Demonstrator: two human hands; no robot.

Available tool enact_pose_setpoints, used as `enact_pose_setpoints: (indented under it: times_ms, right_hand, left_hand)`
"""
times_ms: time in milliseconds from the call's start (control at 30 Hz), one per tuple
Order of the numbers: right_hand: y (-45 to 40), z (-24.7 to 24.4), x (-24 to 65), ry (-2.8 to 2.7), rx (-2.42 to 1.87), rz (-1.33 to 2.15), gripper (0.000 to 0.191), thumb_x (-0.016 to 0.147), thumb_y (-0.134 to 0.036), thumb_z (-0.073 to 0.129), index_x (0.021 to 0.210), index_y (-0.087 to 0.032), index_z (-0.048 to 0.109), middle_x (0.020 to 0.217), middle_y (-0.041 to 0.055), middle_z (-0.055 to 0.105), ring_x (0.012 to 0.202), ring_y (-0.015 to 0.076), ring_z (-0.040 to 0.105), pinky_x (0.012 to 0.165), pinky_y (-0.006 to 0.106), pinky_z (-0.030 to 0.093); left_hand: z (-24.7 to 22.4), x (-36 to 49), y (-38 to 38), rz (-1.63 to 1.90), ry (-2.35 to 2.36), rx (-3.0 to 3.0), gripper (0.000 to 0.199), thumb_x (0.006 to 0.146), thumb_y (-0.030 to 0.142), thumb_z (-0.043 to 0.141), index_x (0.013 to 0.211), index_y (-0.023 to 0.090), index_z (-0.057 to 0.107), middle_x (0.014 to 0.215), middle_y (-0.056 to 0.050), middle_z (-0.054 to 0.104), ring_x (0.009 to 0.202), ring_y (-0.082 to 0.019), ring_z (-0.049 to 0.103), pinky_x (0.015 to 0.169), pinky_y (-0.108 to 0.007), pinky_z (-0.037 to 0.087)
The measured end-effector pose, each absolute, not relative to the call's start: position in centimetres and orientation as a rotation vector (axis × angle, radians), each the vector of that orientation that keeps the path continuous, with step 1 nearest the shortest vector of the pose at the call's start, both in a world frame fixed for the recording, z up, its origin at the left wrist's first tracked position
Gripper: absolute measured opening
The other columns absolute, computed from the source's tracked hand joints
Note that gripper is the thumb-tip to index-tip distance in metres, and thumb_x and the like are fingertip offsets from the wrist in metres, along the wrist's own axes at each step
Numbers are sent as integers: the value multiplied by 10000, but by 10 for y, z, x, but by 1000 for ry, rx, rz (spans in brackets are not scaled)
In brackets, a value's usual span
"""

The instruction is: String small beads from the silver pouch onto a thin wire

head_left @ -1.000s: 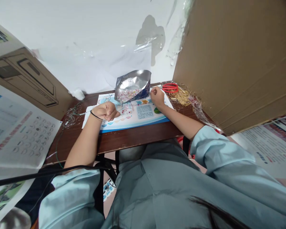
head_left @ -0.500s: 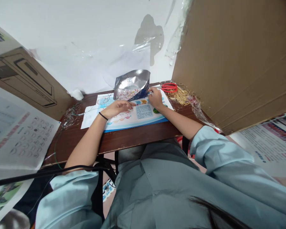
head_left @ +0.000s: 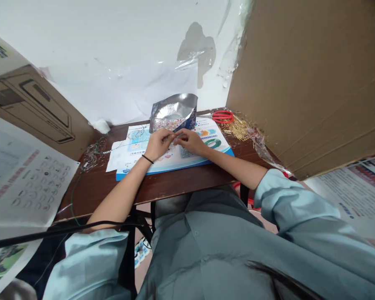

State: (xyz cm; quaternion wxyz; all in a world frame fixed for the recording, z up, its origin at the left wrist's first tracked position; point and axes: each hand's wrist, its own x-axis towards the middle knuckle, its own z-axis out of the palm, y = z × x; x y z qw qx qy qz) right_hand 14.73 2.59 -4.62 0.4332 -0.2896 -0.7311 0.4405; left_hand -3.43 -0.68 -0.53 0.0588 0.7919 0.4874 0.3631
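Observation:
My left hand (head_left: 158, 144) and my right hand (head_left: 189, 141) meet above a blue-edged printed paper mat (head_left: 217, 143), their fingertips pinched together on a thin wire (head_left: 174, 135). The wire is too fine to see clearly between my fingers. Just beyond my fingertips leans a silver foil pouch (head_left: 173, 110) holding many small pink and white beads (head_left: 167, 124). A strand of white beads (head_left: 108, 151) lies left of the mat, next to a tangle of fine wire (head_left: 92, 158).
Red-handled scissors (head_left: 222, 116) and a pile of gold pins (head_left: 237, 130) lie at the back right of the dark wooden table (head_left: 181, 182). A tall cardboard panel (head_left: 300, 83) stands at the right, a printed box (head_left: 34, 110) at the left.
My left hand has opened from a loose fist and moved right to meet my right hand, which has moved left and nearer me. The pouch stays in place.

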Motion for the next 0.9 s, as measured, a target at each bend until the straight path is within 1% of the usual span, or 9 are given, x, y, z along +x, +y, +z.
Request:
enact_pose_setpoints:
  times_ms: [133,233,300,367,467,667,700,800,900]
  right_hand:
    - [30,-44,150,-1783,-778,1073,109,847,-277,698,882,-176,678,802,32,766,787,169,726,771,299,544]
    - [28,-42,151,-1813,-842,1044,26,833,-191,669,826,-167,678,759,23,754,752,157,719,769,291,537]
    - [26,-41,151,-1844,-857,1052,23,821,-167,662,804,-162,677,747,21,752,737,151,712,758,283,528]
    - [25,-40,150,-1862,-860,1062,28,816,-160,656,797,-160,678,739,21,749,731,150,707,747,277,519]
    - [26,-39,149,-1861,-856,1074,39,824,-173,651,794,-159,672,736,24,746,729,149,700,750,276,513]
    - [26,-38,149,-1828,-863,1098,40,831,-177,633,795,-166,646,722,10,734,701,139,680,757,275,508]
    - [25,-37,149,-1831,-862,1095,40,831,-180,632,795,-166,643,719,8,732,695,137,675,754,274,505]
    - [26,-38,149,-1846,-860,1082,39,831,-186,629,799,-166,640,715,5,728,683,131,661,744,270,497]
    - [26,-38,148,-1853,-858,1078,45,835,-196,621,804,-168,639,713,2,724,679,128,653,737,266,495]
  left_hand:
    - [-8,-33,-5,1006,1565,2380,225,939,297,570,899,168,751,882,-73,741,772,-177,616,773,-297,471]
    - [-7,-37,-3,985,1844,2317,270,969,297,507,954,163,741,933,-98,746,852,-215,648,803,-325,477]
    - [-4,-40,-3,903,2014,2307,308,986,322,473,942,162,733,969,-124,745,943,-257,659,826,-350,478]
    - [-1,-41,-3,723,2069,2347,354,996,358,452,869,167,721,983,-148,742,1019,-294,656,846,-372,476]
    - [1,-41,-3,511,2056,2377,427,1015,399,397,818,177,703,989,-165,739,1043,-316,657,858,-389,478]
    - [-4,-41,2,588,2120,2322,425,1019,423,366,1122,145,670,1077,-191,719,1036,-318,656,861,-407,501]
    - [-5,-41,3,585,2088,2356,421,1017,414,367,1112,144,676,1080,-189,721,1048,-315,652,887,-410,502]
    - [-8,-44,8,501,1955,2503,457,1023,383,330,977,148,720,1070,-183,740,1081,-308,643,983,-424,483]
    - [-10,-46,12,456,1905,2566,532,1033,369,272,923,142,740,1049,-187,754,1068,-310,650,1001,-446,480]
